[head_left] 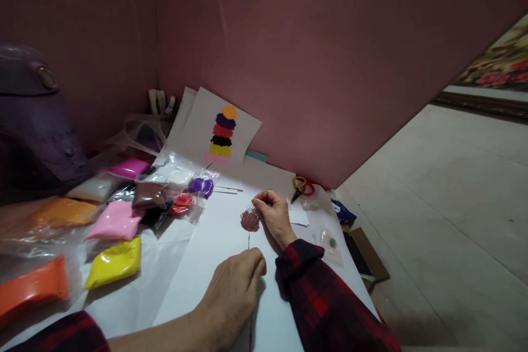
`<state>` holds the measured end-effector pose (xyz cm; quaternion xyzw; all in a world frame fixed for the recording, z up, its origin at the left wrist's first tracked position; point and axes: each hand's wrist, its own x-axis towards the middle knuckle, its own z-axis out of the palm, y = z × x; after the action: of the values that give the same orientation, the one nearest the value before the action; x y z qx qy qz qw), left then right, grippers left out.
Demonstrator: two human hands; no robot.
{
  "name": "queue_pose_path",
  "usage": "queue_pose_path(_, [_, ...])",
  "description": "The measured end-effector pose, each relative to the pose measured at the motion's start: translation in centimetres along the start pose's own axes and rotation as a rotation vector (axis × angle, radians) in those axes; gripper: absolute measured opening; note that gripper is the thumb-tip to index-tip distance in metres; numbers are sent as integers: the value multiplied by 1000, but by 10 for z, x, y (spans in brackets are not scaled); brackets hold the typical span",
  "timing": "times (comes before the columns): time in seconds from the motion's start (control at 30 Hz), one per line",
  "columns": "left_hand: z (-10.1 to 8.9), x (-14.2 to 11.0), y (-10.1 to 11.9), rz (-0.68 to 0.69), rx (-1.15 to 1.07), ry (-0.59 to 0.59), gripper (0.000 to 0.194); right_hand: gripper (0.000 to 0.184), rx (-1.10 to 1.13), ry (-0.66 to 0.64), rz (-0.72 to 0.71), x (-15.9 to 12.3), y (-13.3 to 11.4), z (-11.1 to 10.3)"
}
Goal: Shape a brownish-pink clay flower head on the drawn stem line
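Note:
My right hand [274,214] is closed in a pinch at the top of a small brownish-pink clay flower [249,221] that sits on a thin dark wire stem [249,240]. My left hand [235,286] is closed near the lower end of that wire, fingers curled on the white sheet [223,242]; whether it grips the wire is hidden. Both sleeves are red and black plaid.
Several bags of coloured clay lie to the left: pink [113,220], yellow [114,263], orange [33,286], brown [149,194], purple [201,185]. A card with stacked clay colours [223,132] leans on the pink board. Red-yellow scissors [303,187] lie behind my right hand. A purple appliance [33,115] stands far left.

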<state>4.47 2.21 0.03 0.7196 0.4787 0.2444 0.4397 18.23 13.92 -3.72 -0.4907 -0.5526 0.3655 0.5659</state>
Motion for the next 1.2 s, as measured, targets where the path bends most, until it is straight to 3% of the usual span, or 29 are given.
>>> queue_pose_path(0.6, [2,0,-2,5,-6,23,20,16,129,140,39,2,-14,-4])
queue_pose_path(0.87, [0,1,-1,-3,-3,-6,20,20,105,94,124,-9,-17,-14])
queue_pose_path(1.0, [-1,0,-1,-2,-11,-3,20,18,72,109,116,-14,-18,-18])
queue_pose_path(1.2, [-3,0,1,-1,-14,-1,22,14,-1,29,77,-17,-21,-18])
